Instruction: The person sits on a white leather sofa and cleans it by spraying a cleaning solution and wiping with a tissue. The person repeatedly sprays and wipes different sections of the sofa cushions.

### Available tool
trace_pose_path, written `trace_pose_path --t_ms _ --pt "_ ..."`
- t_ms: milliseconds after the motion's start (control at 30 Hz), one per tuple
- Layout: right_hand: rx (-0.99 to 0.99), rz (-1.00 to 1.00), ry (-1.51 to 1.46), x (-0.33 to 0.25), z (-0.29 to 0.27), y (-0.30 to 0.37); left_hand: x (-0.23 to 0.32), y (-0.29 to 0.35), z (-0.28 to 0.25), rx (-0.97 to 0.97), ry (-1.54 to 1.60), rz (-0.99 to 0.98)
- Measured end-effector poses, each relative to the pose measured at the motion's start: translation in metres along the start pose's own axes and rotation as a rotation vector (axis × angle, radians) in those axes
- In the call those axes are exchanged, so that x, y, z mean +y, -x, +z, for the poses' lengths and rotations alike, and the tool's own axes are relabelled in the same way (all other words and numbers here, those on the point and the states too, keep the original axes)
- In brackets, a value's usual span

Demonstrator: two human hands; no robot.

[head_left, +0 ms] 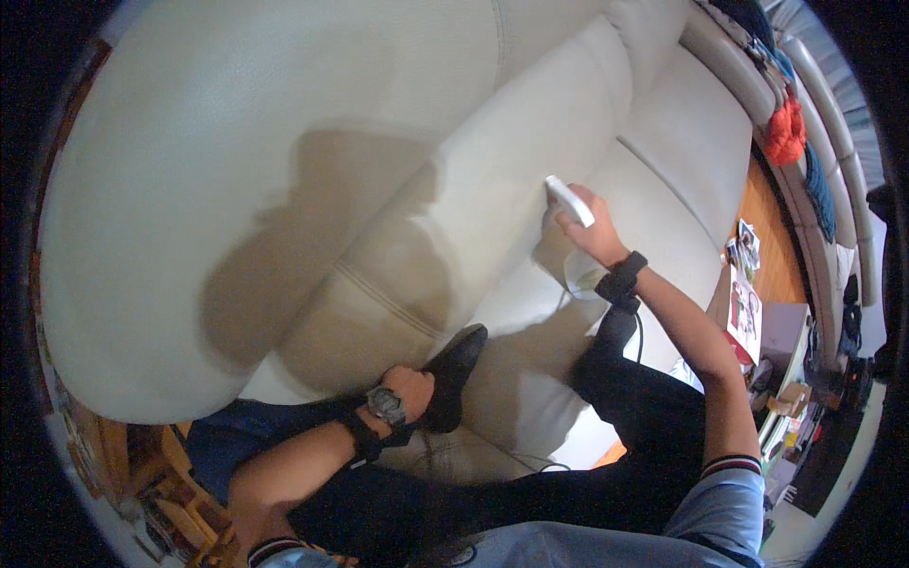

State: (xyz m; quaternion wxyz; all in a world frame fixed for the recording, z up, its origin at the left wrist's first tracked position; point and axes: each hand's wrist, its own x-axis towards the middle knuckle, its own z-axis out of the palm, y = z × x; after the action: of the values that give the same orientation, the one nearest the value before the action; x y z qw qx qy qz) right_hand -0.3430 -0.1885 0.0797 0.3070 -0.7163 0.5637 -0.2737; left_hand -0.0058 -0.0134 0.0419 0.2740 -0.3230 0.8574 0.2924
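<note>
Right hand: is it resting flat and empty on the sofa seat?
No, the right hand is raised against the sofa backrest, gripping a white spray bottle.

The right hand (589, 227) is gripping a white spray bottle (570, 201) against the cream sofa (398, 114); the left hand (409, 388) is pressing a dark cloth (454, 374) on its cushion.

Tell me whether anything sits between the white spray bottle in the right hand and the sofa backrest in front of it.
Nothing visible does. The right hand holds the white spray bottle up against the cream sofa backrest, with no object between nozzle and leather. The left hand presses a dark cloth lower down.
</note>
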Motion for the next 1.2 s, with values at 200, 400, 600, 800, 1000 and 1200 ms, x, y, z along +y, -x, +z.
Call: trace_pose_path --t_ms 200,400,600,800,1000,1200 --pt "-0.283 -0.369 0.027 -0.019 0.03 0.022 0.001 -0.002 0.005 0.002 -0.024 -0.02" --pt "-0.241 -0.312 -0.032 -0.012 0.007 0.0 0.004 0.001 -0.003 0.018 -0.083 -0.029" --pt "-0.047 -0.22 0.08 0.006 -0.011 -0.015 0.005 0.0 0.001 0.024 -0.042 -0.037" --pt "-0.372 -0.274 0.291 -0.013 0.031 0.026 0.001 -0.002 0.006 0.04 -0.038 -0.044" --pt "-0.393 -0.393 0.341 -0.012 0.037 0.034 0.005 0.0 -0.011 0.009 -0.008 -0.022" --pt "0.076 -0.135 0.225 0.005 -0.008 -0.015 0.02 -0.001 -0.095 0.37 0.18 -0.107"
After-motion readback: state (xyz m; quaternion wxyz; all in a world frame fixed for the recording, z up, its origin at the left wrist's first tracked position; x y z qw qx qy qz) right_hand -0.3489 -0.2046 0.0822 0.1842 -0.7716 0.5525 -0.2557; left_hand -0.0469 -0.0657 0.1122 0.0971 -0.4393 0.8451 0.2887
